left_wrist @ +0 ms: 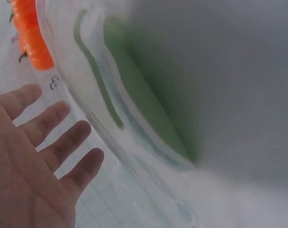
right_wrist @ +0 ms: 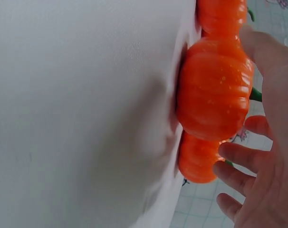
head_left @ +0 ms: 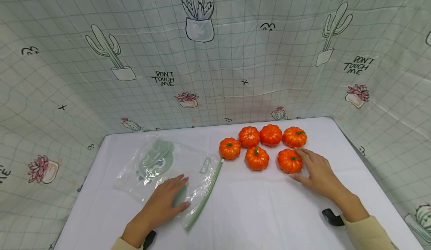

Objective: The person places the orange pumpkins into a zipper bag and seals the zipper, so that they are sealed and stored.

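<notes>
My left hand [head_left: 165,201] is over a clear zip bag [head_left: 188,158] with a green slider strip [head_left: 206,199], its fingers spread and fairly straight. The left wrist view shows the palm [left_wrist: 27,175] beside the bag's raised plastic edge, holding nothing. My right hand [head_left: 318,173] is at the right side of a small orange pumpkin [head_left: 289,161] with a green stem. Its thumb and fingers are parted about that pumpkin, not closed on it. In the right wrist view, the thumb [right_wrist: 265,50] is near the pumpkin [right_wrist: 215,90]; whether it touches cannot be told.
Several more orange pumpkins stand at the back, among them a left one [head_left: 230,149], a front one [head_left: 257,159] and a back right one [head_left: 295,137]. A green print [head_left: 156,156] marks the bag. White cloth [head_left: 249,212] covers the table, and a patterned curtain [head_left: 229,63] surrounds it.
</notes>
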The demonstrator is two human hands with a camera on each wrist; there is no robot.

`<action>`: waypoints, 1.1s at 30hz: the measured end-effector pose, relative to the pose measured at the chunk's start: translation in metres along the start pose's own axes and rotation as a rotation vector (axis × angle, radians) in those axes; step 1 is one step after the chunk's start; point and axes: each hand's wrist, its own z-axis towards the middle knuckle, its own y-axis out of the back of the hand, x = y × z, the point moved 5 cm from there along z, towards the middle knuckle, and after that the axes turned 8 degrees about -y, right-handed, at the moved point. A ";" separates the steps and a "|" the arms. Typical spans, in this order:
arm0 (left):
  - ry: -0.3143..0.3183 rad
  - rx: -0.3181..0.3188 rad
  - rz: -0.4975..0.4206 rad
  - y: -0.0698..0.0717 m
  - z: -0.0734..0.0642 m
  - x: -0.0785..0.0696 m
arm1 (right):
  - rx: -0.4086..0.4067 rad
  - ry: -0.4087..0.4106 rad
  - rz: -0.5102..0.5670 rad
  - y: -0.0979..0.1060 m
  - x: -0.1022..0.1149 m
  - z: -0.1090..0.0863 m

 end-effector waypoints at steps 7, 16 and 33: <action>-0.053 0.047 0.008 -0.012 -0.002 -0.013 | -0.016 0.019 -0.005 -0.004 0.002 0.000; -0.104 0.096 0.101 -0.021 -0.003 -0.029 | -0.005 -0.007 -0.015 -0.007 0.003 0.003; -0.140 0.051 0.270 -0.030 -0.005 -0.043 | -0.003 -0.012 -0.018 -0.008 0.006 0.005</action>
